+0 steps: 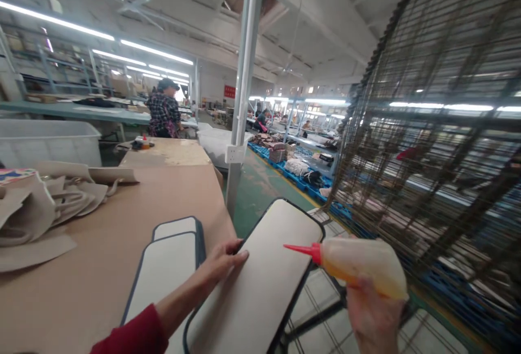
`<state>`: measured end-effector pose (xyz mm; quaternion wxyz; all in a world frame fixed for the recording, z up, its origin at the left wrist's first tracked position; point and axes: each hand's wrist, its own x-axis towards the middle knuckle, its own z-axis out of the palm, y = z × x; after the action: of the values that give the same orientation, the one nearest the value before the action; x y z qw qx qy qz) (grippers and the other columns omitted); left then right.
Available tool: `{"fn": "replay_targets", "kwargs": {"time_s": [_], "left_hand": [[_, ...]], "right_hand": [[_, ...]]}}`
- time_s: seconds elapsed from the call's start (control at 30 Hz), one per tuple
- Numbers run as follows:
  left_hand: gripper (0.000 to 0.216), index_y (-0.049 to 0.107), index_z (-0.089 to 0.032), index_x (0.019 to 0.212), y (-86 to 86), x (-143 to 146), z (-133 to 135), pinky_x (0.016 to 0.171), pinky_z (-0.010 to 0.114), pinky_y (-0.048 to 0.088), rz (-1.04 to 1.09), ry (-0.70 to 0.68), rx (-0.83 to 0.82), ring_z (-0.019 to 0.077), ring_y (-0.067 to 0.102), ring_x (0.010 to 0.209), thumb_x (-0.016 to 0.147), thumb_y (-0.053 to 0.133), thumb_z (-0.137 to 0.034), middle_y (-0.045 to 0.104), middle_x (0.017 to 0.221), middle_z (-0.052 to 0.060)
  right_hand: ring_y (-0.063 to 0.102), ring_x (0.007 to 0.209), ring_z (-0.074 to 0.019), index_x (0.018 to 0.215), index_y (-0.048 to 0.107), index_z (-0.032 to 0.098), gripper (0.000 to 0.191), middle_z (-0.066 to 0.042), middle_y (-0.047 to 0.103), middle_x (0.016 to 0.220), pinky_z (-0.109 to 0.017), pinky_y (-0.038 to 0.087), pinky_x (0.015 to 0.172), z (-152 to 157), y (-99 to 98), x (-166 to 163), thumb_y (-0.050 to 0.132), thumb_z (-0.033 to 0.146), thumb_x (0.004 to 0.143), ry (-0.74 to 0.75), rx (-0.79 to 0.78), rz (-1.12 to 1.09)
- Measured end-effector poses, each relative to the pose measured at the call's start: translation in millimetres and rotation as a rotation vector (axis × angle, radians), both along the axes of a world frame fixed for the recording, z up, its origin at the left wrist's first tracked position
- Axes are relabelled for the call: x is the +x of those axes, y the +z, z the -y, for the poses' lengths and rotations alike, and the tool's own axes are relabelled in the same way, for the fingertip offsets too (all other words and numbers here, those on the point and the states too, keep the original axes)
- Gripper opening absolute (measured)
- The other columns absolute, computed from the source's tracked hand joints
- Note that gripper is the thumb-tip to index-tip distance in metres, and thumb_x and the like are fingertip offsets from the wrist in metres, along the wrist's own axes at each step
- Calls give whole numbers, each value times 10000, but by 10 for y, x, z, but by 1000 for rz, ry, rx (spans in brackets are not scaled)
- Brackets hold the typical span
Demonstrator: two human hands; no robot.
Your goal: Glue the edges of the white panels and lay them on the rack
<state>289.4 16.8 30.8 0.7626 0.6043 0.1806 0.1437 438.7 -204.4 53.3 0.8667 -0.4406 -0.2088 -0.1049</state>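
My left hand [223, 263], in a red sleeve, grips the left edge of a cream panel with dark trim [260, 283] and holds it lifted beyond the table's right edge. My right hand [372, 316] is closed around a squeeze bottle of amber glue [360, 267]. Its red nozzle points left over the panel's upper right part. Two more cream panels with dark trim [166, 267] lie stacked on the brown table [93, 267], just left of my left hand.
Folded beige fabric pieces [44, 207] lie at the table's left. A tall wire drying rack [431, 142] fills the right. A white post [244, 88] stands ahead. A person in a plaid shirt [163, 111] works at a far bench.
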Motion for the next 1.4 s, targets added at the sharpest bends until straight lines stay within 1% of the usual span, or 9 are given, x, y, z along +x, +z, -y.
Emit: {"fn": "replay_targets", "kwargs": {"time_s": [0.17,0.37,0.47,0.67,0.9,0.97,1.07,1.2,1.4], "left_hand": [[472,642,-147,967,-35,79,-3,683,304,507,-27,54,-172,207,657,706,583,798,-371,731,834,62],[397,646,-143,971,47,0,-22,720,303,506,-45,-27,-288,234,675,812,615,713,-306,733,865,71],[464,655,-136,980,45,-2,-48,733,318,509,-49,-53,-246,245,676,809,517,651,-120,735,837,63],[475,642,-136,984,-9,61,-242,736,325,500,-35,67,-173,239,662,801,510,626,-125,727,815,45],[469,629,-139,1003,18,68,-204,800,306,484,-1,-71,-141,209,653,837,534,624,-117,726,893,41],[493,619,-151,1037,18,79,-199,781,311,493,10,-105,-176,213,656,835,545,629,-125,725,910,41],[542,600,-156,1079,-4,104,-248,713,326,508,-45,-90,-217,231,664,787,538,643,-148,724,864,42],[552,608,-148,1069,-39,117,-277,701,321,511,-115,-55,-213,236,667,780,520,662,-158,724,823,41],[550,632,-153,1066,94,146,-38,750,316,514,-45,-184,-214,234,670,836,523,719,-152,734,919,52]], "right_hand": [[600,1071,-313,1163,555,147,671,-95,647,1097,-655,338,1018,-178,-110,100,842,248,565,-29,18,-20],[623,1019,-270,1186,551,176,704,-67,656,1084,-626,334,1035,-219,-161,139,852,235,552,-29,5,-20],[636,1001,-297,1195,546,156,677,-102,667,1070,-603,411,985,-172,-278,-52,836,292,598,-17,-82,-49],[647,1007,-348,1313,458,220,748,-148,646,1160,-475,577,780,-76,-609,-662,781,401,663,267,-236,-100],[607,999,-247,1106,581,171,609,-69,618,1091,-524,444,983,-298,-155,148,840,346,583,-237,1,-29],[605,959,-220,1076,590,172,598,-48,616,1045,-494,446,983,-275,-157,211,851,335,564,-264,0,-34],[630,877,-227,1084,600,149,613,-76,651,972,-448,511,896,-166,-402,-108,858,320,555,-230,-59,-94],[664,913,-312,1286,497,170,761,-158,672,1057,-451,573,751,-35,-604,-511,808,385,625,82,-176,-217],[618,1009,-258,1155,558,154,691,-103,636,1114,-499,440,994,25,-185,32,836,389,567,-343,-24,-30]]}}
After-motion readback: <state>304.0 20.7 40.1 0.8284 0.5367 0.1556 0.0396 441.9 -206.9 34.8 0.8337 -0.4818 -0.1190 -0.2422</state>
